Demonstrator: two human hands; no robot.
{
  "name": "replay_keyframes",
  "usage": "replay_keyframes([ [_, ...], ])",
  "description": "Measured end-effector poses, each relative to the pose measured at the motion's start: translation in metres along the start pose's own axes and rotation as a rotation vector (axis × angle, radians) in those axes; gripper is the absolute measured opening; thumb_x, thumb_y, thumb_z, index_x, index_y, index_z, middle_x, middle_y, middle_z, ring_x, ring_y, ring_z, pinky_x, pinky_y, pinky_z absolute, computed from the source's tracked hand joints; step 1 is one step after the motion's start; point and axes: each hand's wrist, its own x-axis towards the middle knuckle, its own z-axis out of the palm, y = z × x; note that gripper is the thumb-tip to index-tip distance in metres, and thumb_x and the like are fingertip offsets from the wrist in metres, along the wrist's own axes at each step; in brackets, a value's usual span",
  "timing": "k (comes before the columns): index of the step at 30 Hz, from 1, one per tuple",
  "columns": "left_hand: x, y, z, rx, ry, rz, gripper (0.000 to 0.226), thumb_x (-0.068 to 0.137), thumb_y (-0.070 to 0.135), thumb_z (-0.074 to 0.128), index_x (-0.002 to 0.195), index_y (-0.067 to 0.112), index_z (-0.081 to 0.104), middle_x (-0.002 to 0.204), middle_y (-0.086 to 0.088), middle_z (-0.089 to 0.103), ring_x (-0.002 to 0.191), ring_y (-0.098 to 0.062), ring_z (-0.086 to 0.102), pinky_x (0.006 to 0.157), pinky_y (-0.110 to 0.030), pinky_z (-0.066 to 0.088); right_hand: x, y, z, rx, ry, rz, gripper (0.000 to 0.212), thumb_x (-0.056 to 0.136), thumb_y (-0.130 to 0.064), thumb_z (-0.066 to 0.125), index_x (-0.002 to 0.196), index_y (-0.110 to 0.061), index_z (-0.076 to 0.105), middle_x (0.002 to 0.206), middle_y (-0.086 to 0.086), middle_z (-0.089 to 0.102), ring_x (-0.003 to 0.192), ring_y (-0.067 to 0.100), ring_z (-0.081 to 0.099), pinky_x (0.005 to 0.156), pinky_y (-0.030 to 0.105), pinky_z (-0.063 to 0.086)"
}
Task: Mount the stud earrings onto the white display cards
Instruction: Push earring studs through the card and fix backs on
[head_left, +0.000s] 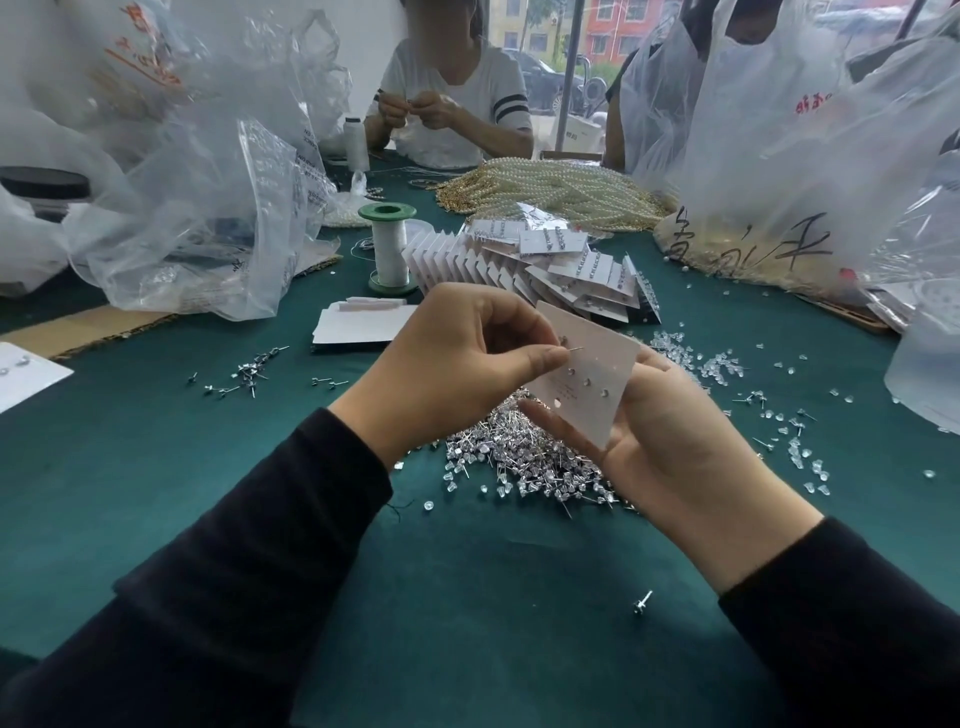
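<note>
Both seem featherlight: our left hand (457, 358) pinches the slippery stud (571, 349); our right hand (670, 452) grips the bendy card (602, 358) at its six-o'clock edge.

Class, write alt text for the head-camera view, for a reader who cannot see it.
A person's left hand pinches a stud earring, its pin pointing at a white display card held in the right hand. Below lies a pile of loose studs on a green table, with filled cards stacked beyond.

A green-capped spool (388, 244) stands near pearl strands (561, 192) and plastic bags (208, 208).
</note>
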Motion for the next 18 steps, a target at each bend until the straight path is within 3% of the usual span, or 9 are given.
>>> replay_keyframes([
  [3,0.0,0.0,0.0,0.015,-0.018,-0.017,0.004,0.076,0.01,0.071,0.079,0.009,0.069,0.08,-0.012,0.071,0.072,-0.025,0.067,0.07,-0.035,0.056,0.0,0.002,-0.001,-0.084,0.026,-0.066,0.019,0.083,0.009,0.054,0.078,-0.007,0.064,0.086,0.014,0.061,0.079,0.024,0.063,0.06,0.038,0.059],
  [7,-0.001,0.001,0.0,0.022,-0.041,-0.022,0.003,0.076,0.012,0.071,0.075,0.014,0.069,0.069,0.0,0.069,0.06,-0.005,0.061,0.056,-0.017,0.051,0.0,0.003,-0.002,-0.156,0.046,-0.16,0.016,0.084,0.002,0.059,0.075,-0.01,0.063,0.077,0.009,0.062,0.067,0.015,0.066,0.06,0.032,0.058],
  [9,-0.001,0.001,0.0,-0.026,-0.05,-0.052,0.004,0.073,0.016,0.073,0.073,0.015,0.069,0.062,0.007,0.066,0.054,-0.001,0.057,0.052,-0.013,0.046,0.001,0.005,-0.003,-0.33,0.081,-0.294,0.013,0.085,-0.006,0.062,0.074,-0.012,0.063,0.075,0.007,0.063,0.069,0.018,0.066,0.064,0.033,0.058],
  [11,-0.001,-0.001,0.001,-0.155,-0.05,-0.14,0.014,0.064,0.023,0.073,0.071,0.012,0.07,0.057,0.005,0.064,0.05,-0.004,0.054,0.049,-0.015,0.045,0.002,0.008,-0.003,-0.596,0.131,-0.492,0.009,0.086,-0.012,0.063,0.077,-0.014,0.064,0.076,0.008,0.065,0.077,0.025,0.066,0.072,0.043,0.057],
  [13,0.0,-0.003,0.001,-0.438,-0.073,-0.32,0.017,0.06,0.02,0.07,0.069,0.005,0.07,0.055,0.0,0.065,0.049,-0.006,0.057,0.049,-0.016,0.049,0.002,0.012,-0.004,-0.825,0.189,-0.69,0.005,0.086,-0.014,0.063,0.081,-0.016,0.063,0.082,0.005,0.065,0.084,0.019,0.063,0.079,0.038,0.053],
  [15,0.001,-0.003,0.001,-0.689,-0.144,-0.468,0.021,0.065,0.018,0.067,0.075,0.001,0.07,0.063,-0.005,0.068,0.056,-0.009,0.064,0.051,-0.018,0.052,0.002,0.014,-0.005,-0.968,0.257,-0.86,0.004,0.085,-0.012,0.062,0.085,-0.016,0.062,0.088,0.002,0.062,0.085,0.003,0.057,0.076,0.023,0.049],
  [18,0.002,-0.003,-0.001,-0.816,-0.228,-0.553,0.031,0.068,0.025,0.068,0.088,0.001,0.068,0.077,-0.008,0.069,0.067,-0.013,0.067,0.057,-0.021,0.055,0.002,0.015,-0.006,-1.042,0.309,-0.966,0.005,0.085,-0.01,0.061,0.089,-0.01,0.064,0.092,0.002,0.057,0.08,0.002,0.051,0.07,0.031,0.051],
])
